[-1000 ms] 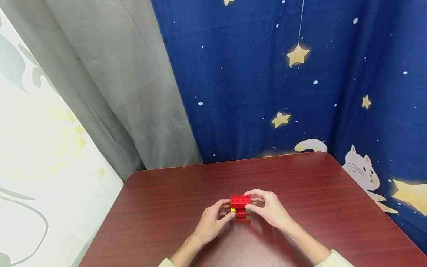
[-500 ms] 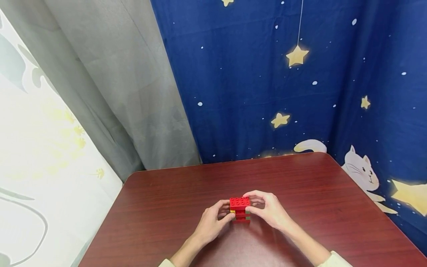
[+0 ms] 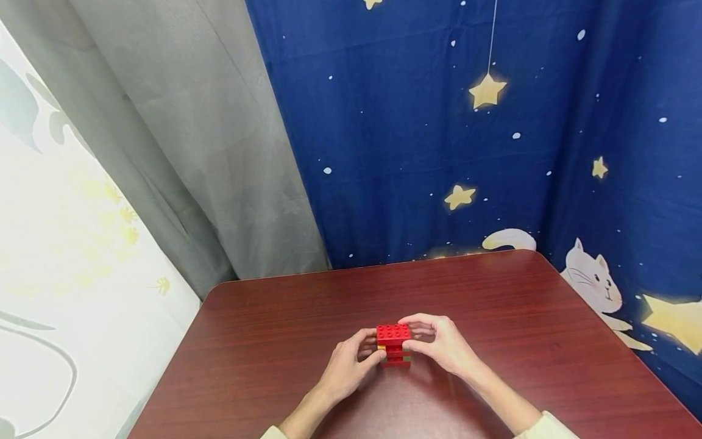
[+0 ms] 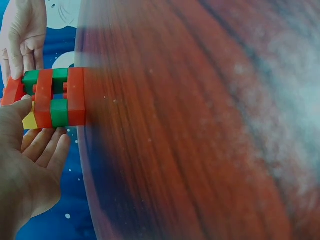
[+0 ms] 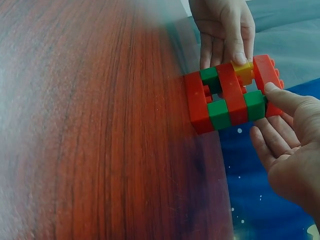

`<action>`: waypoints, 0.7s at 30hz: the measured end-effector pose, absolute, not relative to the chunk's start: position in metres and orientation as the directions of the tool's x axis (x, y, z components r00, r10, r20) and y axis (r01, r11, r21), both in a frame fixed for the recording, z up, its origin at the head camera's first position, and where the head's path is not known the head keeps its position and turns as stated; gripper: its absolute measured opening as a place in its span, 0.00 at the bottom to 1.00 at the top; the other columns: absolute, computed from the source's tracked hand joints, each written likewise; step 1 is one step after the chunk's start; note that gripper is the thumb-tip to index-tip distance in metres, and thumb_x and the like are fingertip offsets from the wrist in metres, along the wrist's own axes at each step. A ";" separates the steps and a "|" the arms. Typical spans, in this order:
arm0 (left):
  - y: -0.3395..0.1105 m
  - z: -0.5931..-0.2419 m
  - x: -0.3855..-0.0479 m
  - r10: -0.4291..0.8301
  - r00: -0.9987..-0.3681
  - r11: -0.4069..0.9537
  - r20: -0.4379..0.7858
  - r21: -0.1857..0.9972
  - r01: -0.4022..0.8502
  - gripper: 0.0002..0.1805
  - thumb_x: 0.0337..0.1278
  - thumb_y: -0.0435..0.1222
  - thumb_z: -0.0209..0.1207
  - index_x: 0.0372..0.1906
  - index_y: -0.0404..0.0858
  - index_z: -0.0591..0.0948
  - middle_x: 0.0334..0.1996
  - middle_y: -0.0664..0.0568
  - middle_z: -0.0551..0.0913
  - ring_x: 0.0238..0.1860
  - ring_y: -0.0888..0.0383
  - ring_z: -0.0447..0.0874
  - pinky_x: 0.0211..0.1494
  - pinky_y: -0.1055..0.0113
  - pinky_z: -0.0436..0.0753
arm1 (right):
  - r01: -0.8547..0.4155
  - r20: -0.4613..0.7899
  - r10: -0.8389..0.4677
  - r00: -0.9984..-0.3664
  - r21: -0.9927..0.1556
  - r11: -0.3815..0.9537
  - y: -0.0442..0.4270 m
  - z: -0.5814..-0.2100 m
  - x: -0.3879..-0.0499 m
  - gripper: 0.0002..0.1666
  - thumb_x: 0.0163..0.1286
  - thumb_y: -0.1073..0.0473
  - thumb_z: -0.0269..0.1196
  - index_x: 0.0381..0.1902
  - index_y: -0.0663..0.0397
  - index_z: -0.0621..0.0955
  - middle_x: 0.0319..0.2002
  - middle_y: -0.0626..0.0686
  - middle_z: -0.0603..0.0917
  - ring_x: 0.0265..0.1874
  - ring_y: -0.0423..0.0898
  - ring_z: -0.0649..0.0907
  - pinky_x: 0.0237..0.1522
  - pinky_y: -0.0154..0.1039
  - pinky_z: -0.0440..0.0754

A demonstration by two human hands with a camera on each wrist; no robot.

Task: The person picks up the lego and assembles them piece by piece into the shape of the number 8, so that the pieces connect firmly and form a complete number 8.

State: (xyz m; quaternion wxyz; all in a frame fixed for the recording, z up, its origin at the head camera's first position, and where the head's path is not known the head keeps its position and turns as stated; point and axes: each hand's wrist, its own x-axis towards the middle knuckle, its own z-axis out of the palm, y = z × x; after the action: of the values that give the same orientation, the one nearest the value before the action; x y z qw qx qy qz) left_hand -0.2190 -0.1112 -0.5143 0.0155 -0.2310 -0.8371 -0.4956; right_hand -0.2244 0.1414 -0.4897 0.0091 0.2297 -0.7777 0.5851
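Observation:
A stack of toy building bricks [image 3: 397, 353] stands on the table between both hands. Three long red bricks form its layers; the topmost red brick [image 3: 393, 333] shows its studs. Small green blocks [image 5: 218, 114] and one yellow block [image 5: 243, 73] separate the layers, leaving gaps in the middle. The left hand [image 3: 347, 363] grips the stack's left side, its thumb on the yellow block and its fingers behind. From the right, the right hand [image 3: 440, 344] pinches the top red brick, with its thumb in front and fingers at the back.
The dark red-brown wooden table [image 3: 285, 317] has its far edge beyond the hands. Behind it hang a grey curtain [image 3: 181, 140] and a blue curtain [image 3: 395, 134] with stars. A white patterned curtain [image 3: 71, 244] is at the left.
The top red brick has come down slightly onto the blocks below it, with the right hand still on it. The left hand has barely moved.

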 end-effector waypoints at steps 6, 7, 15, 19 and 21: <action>-0.111 -0.514 -0.219 0.373 -0.893 0.398 0.252 0.826 0.399 0.22 0.70 0.39 0.70 0.64 0.40 0.82 0.54 0.49 0.90 0.55 0.57 0.89 0.59 0.65 0.87 | -0.370 0.287 -0.350 -0.891 -0.908 0.196 0.141 -0.491 -0.224 0.24 0.65 0.63 0.78 0.58 0.61 0.86 0.51 0.57 0.91 0.49 0.52 0.91 0.55 0.44 0.89; -0.111 -0.514 -0.219 0.373 -0.893 0.398 0.251 0.826 0.399 0.22 0.70 0.39 0.70 0.64 0.40 0.82 0.54 0.49 0.90 0.55 0.57 0.89 0.59 0.65 0.87 | -0.371 0.287 -0.351 -0.891 -0.907 0.200 0.141 -0.491 -0.224 0.24 0.65 0.62 0.78 0.58 0.61 0.86 0.51 0.57 0.91 0.49 0.51 0.91 0.54 0.43 0.89; -0.111 -0.515 -0.220 0.372 -0.896 0.407 0.244 0.824 0.394 0.22 0.70 0.40 0.70 0.64 0.41 0.82 0.54 0.50 0.90 0.56 0.57 0.88 0.59 0.63 0.87 | -0.385 0.294 -0.355 -0.887 -0.897 0.218 0.142 -0.492 -0.225 0.24 0.65 0.61 0.78 0.58 0.60 0.86 0.49 0.56 0.91 0.47 0.51 0.91 0.54 0.48 0.89; -0.111 -0.515 -0.220 0.370 -0.896 0.409 0.244 0.824 0.393 0.22 0.70 0.40 0.70 0.64 0.41 0.82 0.54 0.50 0.90 0.56 0.57 0.89 0.59 0.62 0.87 | -0.386 0.292 -0.359 -0.886 -0.895 0.224 0.142 -0.492 -0.225 0.24 0.66 0.61 0.78 0.58 0.60 0.86 0.50 0.56 0.91 0.48 0.51 0.91 0.55 0.50 0.89; -0.111 -0.515 -0.220 0.370 -0.897 0.409 0.243 0.824 0.392 0.22 0.70 0.40 0.70 0.64 0.41 0.82 0.54 0.49 0.90 0.55 0.57 0.89 0.59 0.62 0.87 | -0.383 0.289 -0.360 -0.887 -0.896 0.225 0.142 -0.492 -0.225 0.25 0.66 0.60 0.78 0.59 0.60 0.86 0.50 0.56 0.91 0.48 0.51 0.91 0.55 0.49 0.88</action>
State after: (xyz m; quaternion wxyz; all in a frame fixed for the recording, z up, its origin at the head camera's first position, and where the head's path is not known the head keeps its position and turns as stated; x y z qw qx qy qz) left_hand -0.2200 -0.1106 -0.5146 0.0111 -0.2268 -0.8394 -0.4939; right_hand -0.2250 0.1425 -0.4922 0.0101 0.2372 -0.7827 0.5753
